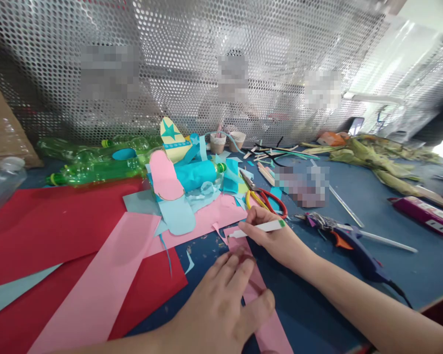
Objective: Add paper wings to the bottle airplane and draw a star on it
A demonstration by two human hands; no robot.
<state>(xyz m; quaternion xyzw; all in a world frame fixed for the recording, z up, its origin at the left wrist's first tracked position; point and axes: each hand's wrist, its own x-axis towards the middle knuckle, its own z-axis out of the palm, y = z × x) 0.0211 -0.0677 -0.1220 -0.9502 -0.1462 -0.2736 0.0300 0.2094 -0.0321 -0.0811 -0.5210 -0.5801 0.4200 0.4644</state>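
My right hand (pixel 264 228) pinches a white marker with a green end (pixel 268 226), its tip at the far end of a narrow pink paper strip (pixel 268 319). My left hand (pixel 225 295) lies on that strip with its fingers spread, pressing it to the blue table (pixel 299 305). Beyond the hands, a plastic bottle wrapped in blue paper (pixel 195 175) carries pink and light blue paper wings and a yellow tail piece with a blue star (pixel 170 130). Scissors with red and yellow handles (pixel 268 199) lie just past my right hand.
Red paper sheets (pixel 59 221) and a wide pink strip (pixel 99 280) cover the left. Green bottles (pixel 99 169) lie behind them. A blue glue gun (pixel 358 250), clear sticks, a purple box (pixel 424 214) and dry husks (pixel 369 155) are at the right. Perforated metal (pixel 192 64) stands behind.
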